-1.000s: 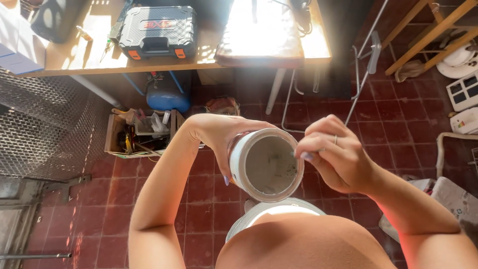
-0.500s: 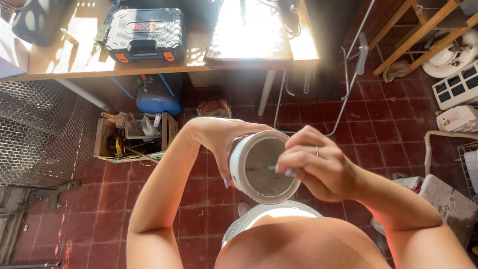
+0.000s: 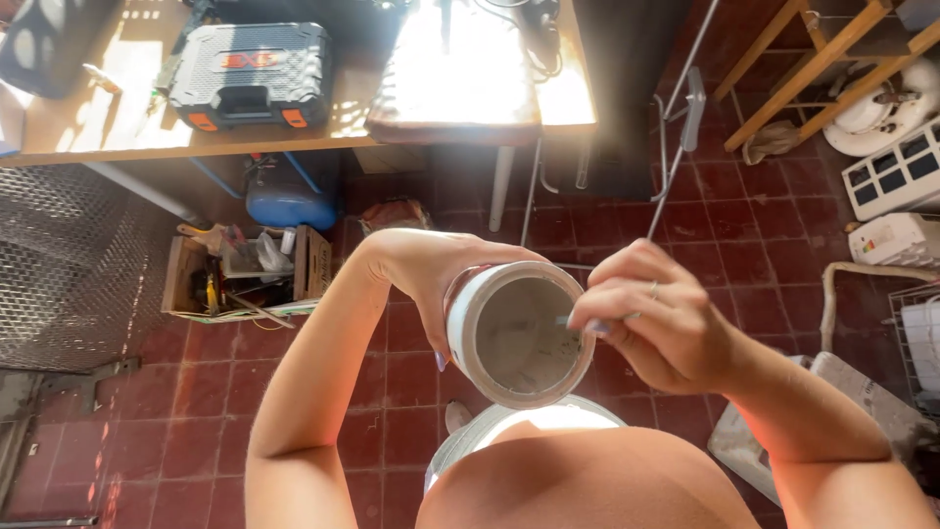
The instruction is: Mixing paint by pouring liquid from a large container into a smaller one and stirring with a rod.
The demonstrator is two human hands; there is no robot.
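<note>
White tub, open mouth up, wrapped in left hand grip. Right hand at its rim, fingers pinched shut on small stick dipping inside. Beyond grip: red tile floor, wooden crate, desk with tool case.

Red tile floor — sunlit wooden workbench above.
</note>
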